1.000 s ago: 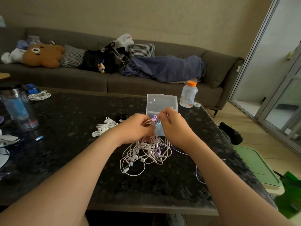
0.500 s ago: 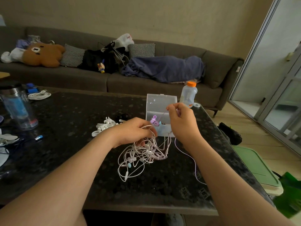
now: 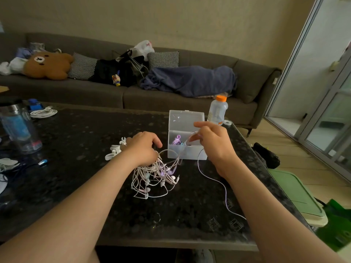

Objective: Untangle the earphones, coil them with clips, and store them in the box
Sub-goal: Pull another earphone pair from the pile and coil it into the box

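Table of speckled black stone is carrying the clear box, standing open at one o'clock of the tangled earphones. Left hand is curling its grip over the tangle's top; right hand is pinching one lilac strand, raised before the box. White clips are lying at ten o'clock of them.

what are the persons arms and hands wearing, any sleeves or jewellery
Nothing visible. The left forearm and right forearm are bare to the frame edge, with no sleeves or watch. The left hand and right hand show no gloves or rings.
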Motion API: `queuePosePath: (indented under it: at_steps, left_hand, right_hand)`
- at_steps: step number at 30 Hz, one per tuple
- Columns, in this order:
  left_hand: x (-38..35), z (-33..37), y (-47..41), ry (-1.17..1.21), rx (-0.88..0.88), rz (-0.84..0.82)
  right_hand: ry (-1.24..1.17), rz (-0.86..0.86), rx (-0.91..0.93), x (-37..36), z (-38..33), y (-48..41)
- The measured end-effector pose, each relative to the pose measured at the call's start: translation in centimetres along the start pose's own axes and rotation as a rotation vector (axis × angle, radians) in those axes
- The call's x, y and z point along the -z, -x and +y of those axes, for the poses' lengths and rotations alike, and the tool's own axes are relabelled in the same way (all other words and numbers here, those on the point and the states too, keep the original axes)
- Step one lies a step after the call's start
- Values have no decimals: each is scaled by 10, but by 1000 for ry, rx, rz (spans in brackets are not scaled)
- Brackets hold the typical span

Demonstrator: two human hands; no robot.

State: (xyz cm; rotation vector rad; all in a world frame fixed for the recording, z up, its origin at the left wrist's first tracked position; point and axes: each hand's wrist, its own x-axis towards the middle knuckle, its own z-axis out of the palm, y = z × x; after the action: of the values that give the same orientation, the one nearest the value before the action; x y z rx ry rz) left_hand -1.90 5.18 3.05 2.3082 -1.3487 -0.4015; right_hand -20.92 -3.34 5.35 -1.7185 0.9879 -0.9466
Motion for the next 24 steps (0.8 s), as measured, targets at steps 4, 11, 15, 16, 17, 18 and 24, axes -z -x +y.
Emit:
queuePosePath:
  at_steps: [4, 11, 15, 16, 17, 18, 24]
  left_hand:
    - [0, 11, 9, -243, -30, -145]
    - [-11, 19, 13, 89, -373, -297]
    - [-14, 20, 9, 121, -421, -319]
    - [-14, 19, 9, 133, -426, -299]
    - [-15, 19, 9, 140, -428, -274]
    - [-15, 19, 8, 140, -423, -243]
    - [-10, 20, 10, 138, -372, -112]
  right_hand:
    - [430, -33, 214, 8, -2, 4]
    - [738, 0, 419, 9, -22, 10]
    - [320, 124, 417, 2, -20, 13]
    - [250, 148, 419, 2, -21, 13]
    - [186, 171, 424, 3, -22, 14]
    - [123, 193, 429, 4, -24, 15]
    - [-352, 222, 310, 1, -36, 21]
